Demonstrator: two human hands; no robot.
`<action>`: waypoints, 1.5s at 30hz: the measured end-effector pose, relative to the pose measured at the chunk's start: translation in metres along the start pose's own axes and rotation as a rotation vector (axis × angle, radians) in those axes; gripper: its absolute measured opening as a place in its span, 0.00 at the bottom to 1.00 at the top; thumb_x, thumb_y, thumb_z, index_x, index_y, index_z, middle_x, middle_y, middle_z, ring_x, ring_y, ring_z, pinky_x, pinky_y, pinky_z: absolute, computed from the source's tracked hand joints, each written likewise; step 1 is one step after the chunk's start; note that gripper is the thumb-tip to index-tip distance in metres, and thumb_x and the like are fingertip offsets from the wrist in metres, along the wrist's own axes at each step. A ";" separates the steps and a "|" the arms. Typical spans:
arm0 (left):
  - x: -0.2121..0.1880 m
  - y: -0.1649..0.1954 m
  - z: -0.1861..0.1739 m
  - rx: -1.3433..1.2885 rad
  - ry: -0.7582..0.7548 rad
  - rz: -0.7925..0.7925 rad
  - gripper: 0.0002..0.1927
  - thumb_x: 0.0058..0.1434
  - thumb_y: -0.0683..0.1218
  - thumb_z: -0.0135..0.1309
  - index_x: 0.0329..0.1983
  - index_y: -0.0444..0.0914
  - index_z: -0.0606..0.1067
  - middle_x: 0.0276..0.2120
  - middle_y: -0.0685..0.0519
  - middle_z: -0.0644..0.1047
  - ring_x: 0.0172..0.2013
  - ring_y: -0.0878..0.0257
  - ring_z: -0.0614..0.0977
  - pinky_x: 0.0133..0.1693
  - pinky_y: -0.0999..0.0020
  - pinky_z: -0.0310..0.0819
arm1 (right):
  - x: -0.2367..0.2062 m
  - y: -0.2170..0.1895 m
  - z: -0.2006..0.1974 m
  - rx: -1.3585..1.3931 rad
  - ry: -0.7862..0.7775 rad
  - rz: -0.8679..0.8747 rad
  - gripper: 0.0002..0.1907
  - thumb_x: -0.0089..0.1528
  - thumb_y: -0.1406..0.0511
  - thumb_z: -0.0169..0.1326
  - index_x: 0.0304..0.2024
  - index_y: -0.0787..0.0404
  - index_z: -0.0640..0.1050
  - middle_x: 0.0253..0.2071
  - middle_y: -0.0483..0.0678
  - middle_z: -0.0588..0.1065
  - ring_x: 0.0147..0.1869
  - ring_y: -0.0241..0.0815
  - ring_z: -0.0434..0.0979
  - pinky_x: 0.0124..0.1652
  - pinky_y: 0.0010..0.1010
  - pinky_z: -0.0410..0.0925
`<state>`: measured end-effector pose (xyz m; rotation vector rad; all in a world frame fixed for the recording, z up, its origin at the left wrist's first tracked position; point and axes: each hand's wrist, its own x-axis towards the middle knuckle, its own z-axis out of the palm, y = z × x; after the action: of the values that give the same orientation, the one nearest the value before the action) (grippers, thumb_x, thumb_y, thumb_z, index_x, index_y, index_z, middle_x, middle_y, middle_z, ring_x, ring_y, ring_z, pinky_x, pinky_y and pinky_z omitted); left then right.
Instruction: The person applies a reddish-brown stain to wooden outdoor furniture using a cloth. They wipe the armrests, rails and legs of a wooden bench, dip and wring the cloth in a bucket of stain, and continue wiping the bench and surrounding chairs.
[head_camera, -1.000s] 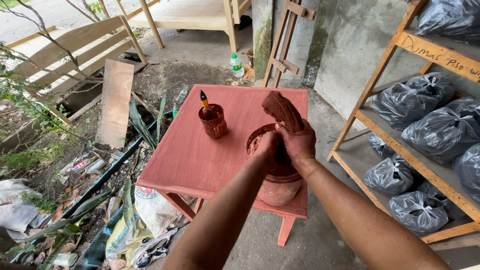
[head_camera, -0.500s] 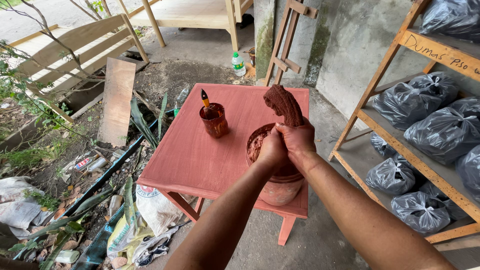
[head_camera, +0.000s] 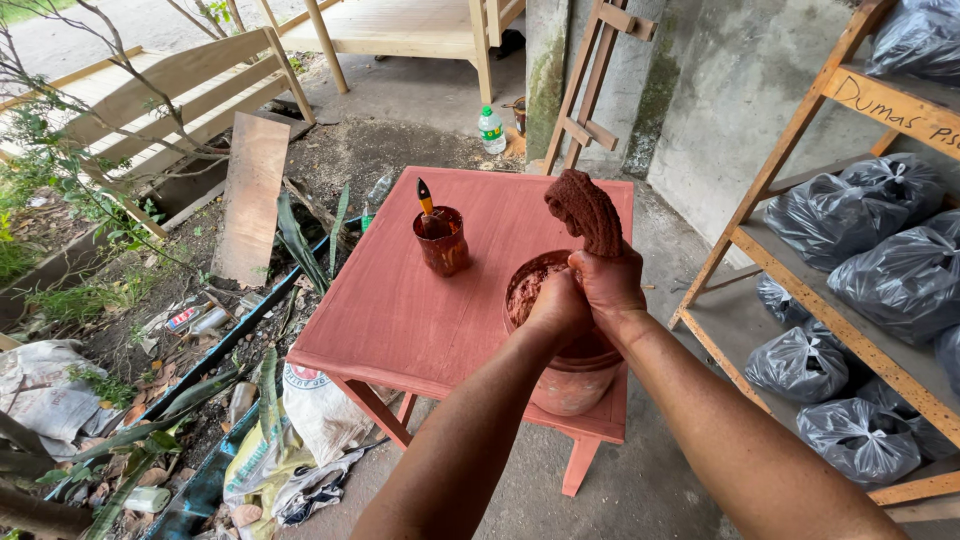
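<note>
From the head camera, both hands met over a round bucket (head_camera: 572, 375) stained the same reddish colour as the small square table (head_camera: 420, 300) on which it stood, near the table's front right corner. The right hand (head_camera: 610, 282) was closed tight round a paint-soaked cloth (head_camera: 588, 212), whose twisted upper end stood up above the fist, over the far rim of the bucket. The left hand (head_camera: 556, 308) was curled shut just beside the right one, touching it, and seemed to clutch the lower end of the same cloth, though the fingers hid exactly what it gripped. Both hands were smeared with the red paint. Farther back on the table, well apart from the bucket, stood a small paint pot (head_camera: 443, 240) with a brush (head_camera: 425, 198) leaning in it, its handle tilted up and to the left. A wooden rack (head_camera: 800, 130) at the right held black plastic bags (head_camera: 880, 270) on its shelves. A plastic bottle (head_camera: 491, 130) stood on the ground beyond the table, and a loose plank (head_camera: 252, 210) lay in the litter at the left.
</note>
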<state>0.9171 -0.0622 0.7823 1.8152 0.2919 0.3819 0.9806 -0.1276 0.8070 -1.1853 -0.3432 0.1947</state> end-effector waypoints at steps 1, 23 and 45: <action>-0.001 0.000 -0.001 0.014 -0.006 -0.038 0.13 0.58 0.42 0.56 0.46 0.34 0.77 0.40 0.45 0.83 0.42 0.59 0.83 0.42 0.60 0.77 | 0.000 0.001 -0.002 -0.005 -0.001 -0.002 0.08 0.51 0.76 0.57 0.34 0.65 0.77 0.28 0.44 0.75 0.27 0.34 0.73 0.27 0.29 0.68; -0.016 0.049 -0.018 0.467 -0.088 -0.246 0.18 0.53 0.47 0.60 0.45 0.36 0.81 0.43 0.41 0.84 0.46 0.49 0.86 0.48 0.55 0.79 | -0.006 -0.014 -0.002 -0.094 -0.008 0.077 0.05 0.50 0.75 0.56 0.28 0.64 0.76 0.27 0.43 0.75 0.28 0.33 0.72 0.28 0.28 0.67; 0.022 0.003 -0.020 -0.197 -0.105 -0.308 0.51 0.37 0.33 0.67 0.68 0.36 0.62 0.45 0.46 0.79 0.43 0.55 0.82 0.37 0.59 0.82 | 0.003 -0.015 0.001 -0.338 -0.037 -0.465 0.24 0.59 0.62 0.73 0.49 0.64 0.74 0.47 0.44 0.79 0.49 0.34 0.78 0.50 0.27 0.72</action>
<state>0.9290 -0.0373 0.7919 1.5611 0.4381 0.0950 0.9826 -0.1315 0.8211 -1.3988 -0.6926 -0.2568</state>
